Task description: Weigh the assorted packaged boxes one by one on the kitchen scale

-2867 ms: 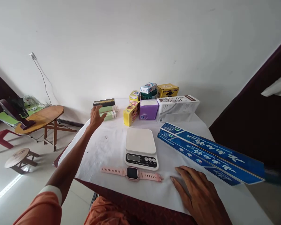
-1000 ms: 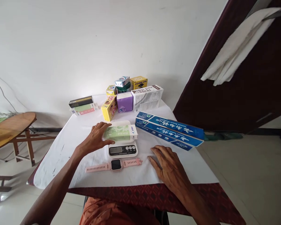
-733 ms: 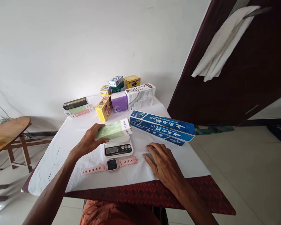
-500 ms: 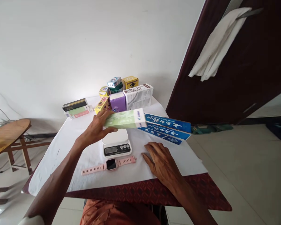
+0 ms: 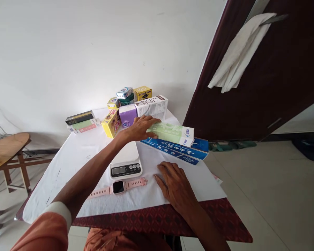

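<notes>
My left hand grips one end of a light green and white box, which lies over the blue toothpaste boxes on the right side of the table. Whether the green box rests fully on them is hard to tell. My right hand lies on the white cloth with its fingers spread, holding nothing. Left of it are a white digital scale with a bare plate and, just in front of that, a pink-strapped watch.
Behind the scale stand a yellow box, a purple pack, a Super Meal box and several smaller boxes. A black box lies on another at the left. A wooden stool stands beyond the table's left side.
My left hand has carried the green box rightward, from above the scale's far edge to over the blue boxes. My right hand stays on the cloth. The view has shifted slightly.
</notes>
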Demonstrator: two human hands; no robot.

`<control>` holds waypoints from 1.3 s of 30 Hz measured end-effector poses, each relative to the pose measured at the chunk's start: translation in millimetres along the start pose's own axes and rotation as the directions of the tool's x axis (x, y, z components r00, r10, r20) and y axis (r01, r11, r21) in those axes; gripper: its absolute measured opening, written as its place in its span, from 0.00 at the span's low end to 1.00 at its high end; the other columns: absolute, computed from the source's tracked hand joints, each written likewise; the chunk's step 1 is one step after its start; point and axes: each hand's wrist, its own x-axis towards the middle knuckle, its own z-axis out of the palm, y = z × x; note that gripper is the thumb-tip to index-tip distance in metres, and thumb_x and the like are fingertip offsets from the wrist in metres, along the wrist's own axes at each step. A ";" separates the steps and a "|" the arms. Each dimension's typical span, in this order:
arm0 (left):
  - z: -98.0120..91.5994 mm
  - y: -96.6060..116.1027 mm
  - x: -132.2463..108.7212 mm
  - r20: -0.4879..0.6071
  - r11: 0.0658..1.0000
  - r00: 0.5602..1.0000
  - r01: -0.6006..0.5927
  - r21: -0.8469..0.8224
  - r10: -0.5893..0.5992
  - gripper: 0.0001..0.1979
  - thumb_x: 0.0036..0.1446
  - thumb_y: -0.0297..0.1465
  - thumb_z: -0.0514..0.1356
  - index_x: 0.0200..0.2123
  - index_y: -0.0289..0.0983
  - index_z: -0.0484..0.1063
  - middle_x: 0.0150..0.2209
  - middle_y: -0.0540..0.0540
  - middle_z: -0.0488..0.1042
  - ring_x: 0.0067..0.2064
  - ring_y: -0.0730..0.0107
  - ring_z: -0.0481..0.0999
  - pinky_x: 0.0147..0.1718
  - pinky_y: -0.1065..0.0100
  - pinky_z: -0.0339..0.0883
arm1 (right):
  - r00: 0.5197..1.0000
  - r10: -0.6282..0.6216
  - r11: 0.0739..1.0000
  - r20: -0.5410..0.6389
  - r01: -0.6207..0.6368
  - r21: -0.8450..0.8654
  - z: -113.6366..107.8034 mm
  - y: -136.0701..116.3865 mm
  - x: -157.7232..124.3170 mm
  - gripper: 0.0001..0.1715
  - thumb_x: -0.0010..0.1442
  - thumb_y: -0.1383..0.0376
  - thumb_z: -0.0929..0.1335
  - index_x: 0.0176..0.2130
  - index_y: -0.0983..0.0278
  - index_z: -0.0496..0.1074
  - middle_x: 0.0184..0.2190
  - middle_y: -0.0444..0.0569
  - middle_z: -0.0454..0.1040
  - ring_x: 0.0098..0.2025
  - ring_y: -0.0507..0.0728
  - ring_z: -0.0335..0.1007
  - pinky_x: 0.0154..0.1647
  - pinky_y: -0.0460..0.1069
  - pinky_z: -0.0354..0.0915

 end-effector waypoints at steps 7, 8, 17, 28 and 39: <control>0.6 1.3 -15.1 -0.074 0.999 0.997 0.023 -0.033 -0.025 0.42 0.55 0.42 0.71 0.69 0.47 0.57 0.64 0.38 0.66 0.65 0.42 0.63 0.61 0.39 0.57 | 0.999 -0.031 1.000 -0.027 0.031 -0.003 1.5 1.0 -0.9 0.13 0.72 0.63 0.61 0.49 0.66 0.72 0.46 0.56 0.76 0.46 0.63 0.71 0.44 0.55 0.66; -0.5 -0.1 -22.2 -0.103 0.999 0.994 0.025 -0.045 -0.030 0.45 0.54 0.44 0.71 0.70 0.46 0.56 0.64 0.38 0.65 0.65 0.42 0.63 0.61 0.39 0.58 | 0.999 -0.038 0.999 -0.031 0.039 0.004 1.9 2.2 -1.4 0.14 0.72 0.63 0.61 0.50 0.66 0.72 0.47 0.56 0.76 0.46 0.62 0.71 0.43 0.55 0.66; -11.5 -106.8 -124.7 -0.504 0.948 0.805 0.296 -0.115 -0.313 0.30 0.61 0.39 0.66 0.64 0.39 0.64 0.59 0.37 0.70 0.60 0.50 0.70 0.59 0.50 0.66 | 0.999 -0.027 0.993 0.035 0.023 0.113 5.3 10.5 6.8 0.20 0.73 0.57 0.61 0.57 0.63 0.70 0.48 0.54 0.77 0.49 0.61 0.74 0.44 0.54 0.71; -54.9 -254.8 -184.6 -0.303 0.566 0.549 0.824 0.038 -0.779 0.43 0.57 0.50 0.61 0.70 0.40 0.52 0.71 0.34 0.54 0.70 0.42 0.53 0.65 0.48 0.49 | 0.998 -0.059 0.985 0.033 0.053 0.162 47.4 -15.9 26.9 0.26 0.72 0.68 0.57 0.66 0.61 0.63 0.56 0.54 0.76 0.57 0.60 0.74 0.55 0.56 0.70; -72.1 -278.4 -186.3 -0.170 0.553 0.565 0.825 0.117 -0.807 0.30 0.51 0.39 0.63 0.58 0.38 0.68 0.56 0.33 0.68 0.61 0.39 0.61 0.57 0.48 0.53 | 0.997 -0.069 0.982 0.021 0.065 0.177 40.9 -20.9 31.7 0.26 0.72 0.68 0.57 0.65 0.61 0.65 0.55 0.54 0.77 0.56 0.60 0.74 0.53 0.55 0.71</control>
